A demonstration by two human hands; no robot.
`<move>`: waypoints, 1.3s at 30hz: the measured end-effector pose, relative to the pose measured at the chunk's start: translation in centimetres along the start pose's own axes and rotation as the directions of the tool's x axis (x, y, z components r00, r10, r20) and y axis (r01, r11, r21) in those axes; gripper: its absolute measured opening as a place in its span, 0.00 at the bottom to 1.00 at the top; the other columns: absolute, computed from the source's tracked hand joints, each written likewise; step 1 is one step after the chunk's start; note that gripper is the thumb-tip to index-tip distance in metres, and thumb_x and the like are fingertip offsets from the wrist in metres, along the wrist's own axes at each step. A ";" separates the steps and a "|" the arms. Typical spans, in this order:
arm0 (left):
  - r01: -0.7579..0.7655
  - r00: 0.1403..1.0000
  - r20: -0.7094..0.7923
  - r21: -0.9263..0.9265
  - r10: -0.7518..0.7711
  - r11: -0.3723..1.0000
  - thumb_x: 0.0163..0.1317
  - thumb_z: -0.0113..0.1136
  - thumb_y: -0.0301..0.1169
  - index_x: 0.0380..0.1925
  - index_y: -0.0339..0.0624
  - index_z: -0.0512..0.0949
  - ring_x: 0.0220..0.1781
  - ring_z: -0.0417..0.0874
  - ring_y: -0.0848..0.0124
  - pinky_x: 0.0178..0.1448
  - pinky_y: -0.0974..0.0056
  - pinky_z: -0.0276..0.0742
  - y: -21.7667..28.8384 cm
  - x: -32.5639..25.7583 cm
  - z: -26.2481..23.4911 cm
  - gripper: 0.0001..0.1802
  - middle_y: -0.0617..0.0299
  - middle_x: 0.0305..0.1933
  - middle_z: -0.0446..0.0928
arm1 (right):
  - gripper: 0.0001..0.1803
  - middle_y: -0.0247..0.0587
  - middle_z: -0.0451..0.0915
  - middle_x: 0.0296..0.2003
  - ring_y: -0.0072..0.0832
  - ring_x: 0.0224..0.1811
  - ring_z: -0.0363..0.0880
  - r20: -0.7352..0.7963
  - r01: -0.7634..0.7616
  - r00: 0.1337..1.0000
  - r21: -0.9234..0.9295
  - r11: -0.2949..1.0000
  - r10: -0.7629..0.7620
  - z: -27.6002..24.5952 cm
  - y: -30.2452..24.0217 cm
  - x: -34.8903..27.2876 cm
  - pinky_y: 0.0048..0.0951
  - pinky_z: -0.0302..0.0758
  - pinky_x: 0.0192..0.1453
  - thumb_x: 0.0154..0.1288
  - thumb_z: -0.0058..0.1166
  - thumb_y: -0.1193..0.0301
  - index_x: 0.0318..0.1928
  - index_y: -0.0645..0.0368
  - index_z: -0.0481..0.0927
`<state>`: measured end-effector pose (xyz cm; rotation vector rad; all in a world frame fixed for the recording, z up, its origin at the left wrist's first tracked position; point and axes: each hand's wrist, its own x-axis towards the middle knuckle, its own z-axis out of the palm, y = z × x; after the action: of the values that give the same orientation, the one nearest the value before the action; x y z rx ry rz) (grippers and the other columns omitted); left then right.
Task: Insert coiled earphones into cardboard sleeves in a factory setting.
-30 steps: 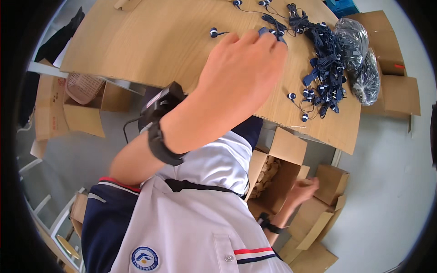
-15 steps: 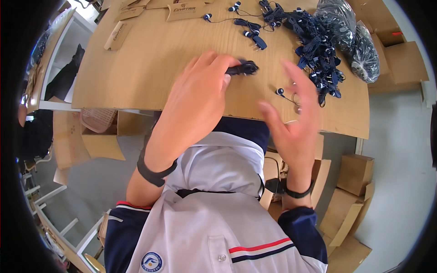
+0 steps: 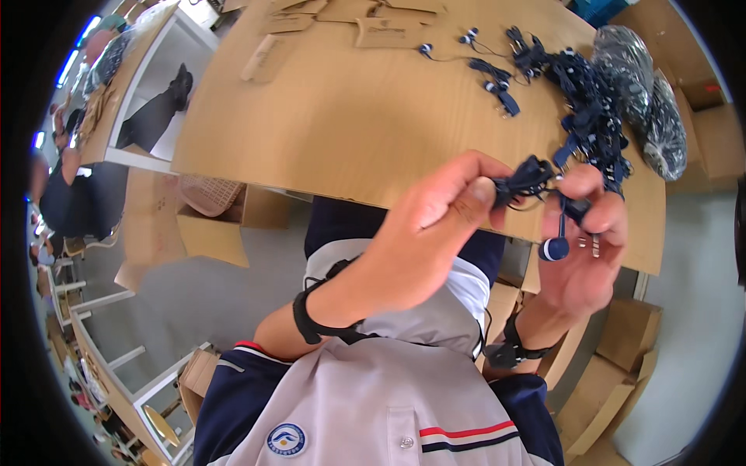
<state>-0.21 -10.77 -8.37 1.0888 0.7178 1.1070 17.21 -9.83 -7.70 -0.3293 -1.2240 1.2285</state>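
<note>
A bundle of dark blue wired earphones [image 3: 530, 177] is held up just over the table's front edge. My left hand [image 3: 431, 233] pinches the coiled cord between thumb and fingers. On its other side, my right hand [image 3: 583, 264] is closed on the same earphones, its thumb and fingers gripping a dark piece with metal prongs. One earbud [image 3: 553, 248] with a white ring dangles in front of the right palm. Beyond the right hand lies a tangled pile of similar earphones [image 3: 594, 105] on the wooden table [image 3: 326, 116].
A few loose earphones [image 3: 497, 85] lie left of the pile. Clear plastic bags [image 3: 624, 66] with dark contents rest along the right edge. Flat cardboard sleeves [image 3: 388, 33] lie at the far side. Open cartons [image 3: 214, 233] stand on the floor at left, more boxes [image 3: 622, 349] at right.
My left hand has moved right and nearer with the bundle. My right hand, open and apart before, now grips the earphones too. The view has shifted left.
</note>
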 end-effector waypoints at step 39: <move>-0.385 0.921 0.082 0.325 0.380 0.864 0.62 0.59 0.26 0.44 0.35 0.73 0.41 0.73 0.77 0.44 0.71 0.70 4.1 -0.8 -5.6 0.12 0.62 0.41 0.72 | 0.16 0.61 0.82 0.38 0.46 0.39 0.85 0.060 0.324 0.940 -0.478 0.816 -0.337 6.7 3.1 4.5 0.42 0.83 0.48 0.68 0.51 0.73 0.52 0.69 0.70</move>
<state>-6.81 -9.49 -6.47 1.5815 0.7105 1.3406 9.34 -7.51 -5.11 -0.4726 -1.4878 0.6020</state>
